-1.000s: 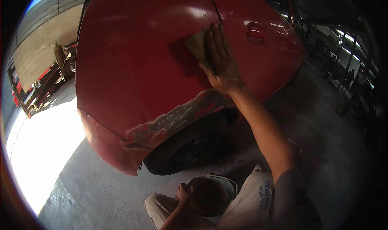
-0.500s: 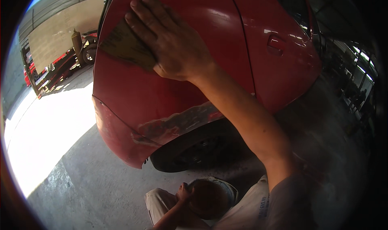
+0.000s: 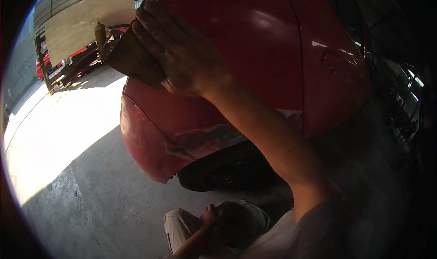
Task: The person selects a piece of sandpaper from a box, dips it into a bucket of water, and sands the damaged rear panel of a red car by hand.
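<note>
A person's right arm [image 3: 268, 133] extends up and leftward, the right hand [image 3: 189, 56] showing its back, fingers straight; the left forearm [image 3: 195, 243] slants up, left hand [image 3: 209, 215] beside the left knee [image 3: 178, 219], fingers shadowed.

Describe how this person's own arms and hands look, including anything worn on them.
The right hand and left hand are ungloved, and no watch shows on either wrist. Both forearms are bare where visible; a dark sleeve covers the right upper arm. Any left sleeve is out of view.
</note>
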`<state>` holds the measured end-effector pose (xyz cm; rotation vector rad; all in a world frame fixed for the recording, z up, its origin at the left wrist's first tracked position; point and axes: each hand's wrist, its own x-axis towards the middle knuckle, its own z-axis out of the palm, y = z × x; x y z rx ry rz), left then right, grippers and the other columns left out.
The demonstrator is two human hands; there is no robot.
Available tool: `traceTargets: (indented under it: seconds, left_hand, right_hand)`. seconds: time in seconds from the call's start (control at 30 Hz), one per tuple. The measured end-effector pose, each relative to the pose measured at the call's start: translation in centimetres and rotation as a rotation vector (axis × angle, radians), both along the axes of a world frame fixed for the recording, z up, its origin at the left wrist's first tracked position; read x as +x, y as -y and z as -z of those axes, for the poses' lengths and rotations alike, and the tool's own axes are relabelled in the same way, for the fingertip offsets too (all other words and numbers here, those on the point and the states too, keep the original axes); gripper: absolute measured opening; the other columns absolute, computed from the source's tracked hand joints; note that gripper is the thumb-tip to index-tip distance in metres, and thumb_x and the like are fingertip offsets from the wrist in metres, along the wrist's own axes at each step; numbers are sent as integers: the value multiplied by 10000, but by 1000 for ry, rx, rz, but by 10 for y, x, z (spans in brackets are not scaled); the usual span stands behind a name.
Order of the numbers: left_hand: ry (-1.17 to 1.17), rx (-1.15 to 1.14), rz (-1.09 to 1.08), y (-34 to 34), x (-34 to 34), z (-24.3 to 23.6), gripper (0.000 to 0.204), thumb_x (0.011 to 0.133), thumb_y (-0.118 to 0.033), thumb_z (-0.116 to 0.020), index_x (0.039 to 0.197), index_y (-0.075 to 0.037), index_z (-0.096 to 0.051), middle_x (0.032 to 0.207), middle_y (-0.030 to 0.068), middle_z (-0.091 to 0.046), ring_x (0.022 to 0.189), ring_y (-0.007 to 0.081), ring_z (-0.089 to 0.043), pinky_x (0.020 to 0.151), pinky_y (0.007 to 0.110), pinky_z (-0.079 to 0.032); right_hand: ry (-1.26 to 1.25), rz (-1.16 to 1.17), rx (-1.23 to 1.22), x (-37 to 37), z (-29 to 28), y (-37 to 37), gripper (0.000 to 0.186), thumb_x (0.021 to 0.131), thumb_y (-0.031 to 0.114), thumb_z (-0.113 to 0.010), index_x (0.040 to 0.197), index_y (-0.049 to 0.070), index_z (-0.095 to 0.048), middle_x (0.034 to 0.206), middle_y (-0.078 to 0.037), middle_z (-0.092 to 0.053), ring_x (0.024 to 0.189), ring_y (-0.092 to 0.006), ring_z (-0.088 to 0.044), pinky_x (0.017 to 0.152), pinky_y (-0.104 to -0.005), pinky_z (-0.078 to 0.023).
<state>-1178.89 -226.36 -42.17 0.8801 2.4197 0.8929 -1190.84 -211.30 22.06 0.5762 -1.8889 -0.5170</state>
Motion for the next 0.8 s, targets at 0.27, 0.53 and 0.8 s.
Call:
traceTargets:
  seconds: [0.27, 0.53, 0.8]
  left_hand:
    - [-1, 6, -17, 0, 1, 6, 675, 897, -646, -631, 1251, -80, -529, 1143, 246, -668, 1001, 469, -693, 846, 577, -555]
    - [-8, 10, -52, 0, 1, 12, 692, 893, -667, -621, 1262, -87, -534, 1170, 245, -658, 1008, 458, -698, 823, 579, -567]
    - [63, 63, -30, -1, 0, 28, 741, 877, -708, -621, 1282, -93, -534, 1187, 244, -659, 1030, 467, -694, 829, 598, -565]
  right_hand:
    - [-200, 385, -225, 56, 35, -44, 877, 978, 442, -616, 1613, -35, -245, 1679, -279, -225, 1568, -454, -207, 1248, -613, -215]
    - [51, 157, -4, -3, 49, 21, 740, 942, 375, -557, 1551, -20, -415, 1639, -205, -374, 1546, -372, -312, 1263, -507, -253]
    - [78, 333, -182, 25, 95, 22, 843, 945, 411, -581, 1603, -32, -298, 1679, -262, -259, 1567, -440, -232, 1252, -545, -259]
